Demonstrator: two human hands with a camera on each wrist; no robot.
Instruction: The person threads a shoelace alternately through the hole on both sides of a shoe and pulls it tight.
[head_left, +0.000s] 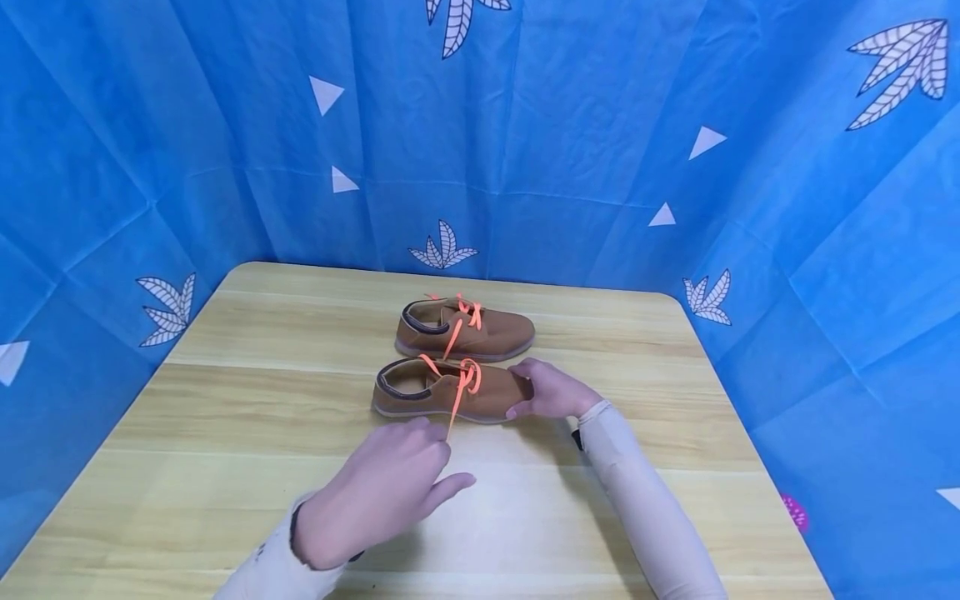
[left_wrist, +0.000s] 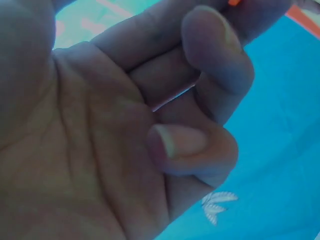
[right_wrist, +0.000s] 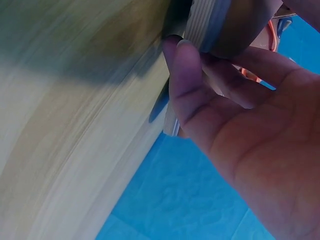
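Note:
Two brown shoes with orange laces stand side by side on the table, toes toward the right. My right hand [head_left: 553,390] grips the toe of the near shoe [head_left: 491,390]; in the right wrist view its fingertips are at the edge of the ridged sole [right_wrist: 201,22]. A taut orange shoelace [head_left: 455,406] runs from the near shoe down to my left hand [head_left: 390,479], which holds its end with curled fingers, thumb apart. At the top of the left wrist view the lace [left_wrist: 305,21] shows by the fingers. The far shoe [head_left: 495,332] has its laces loosely crossed.
The wooden table [head_left: 247,400] has its back edge close to a blue curtain [head_left: 495,125] printed with white leaves and triangles, which also hangs along both sides. A small pink patch [head_left: 795,512] shows on the curtain beside the right table edge.

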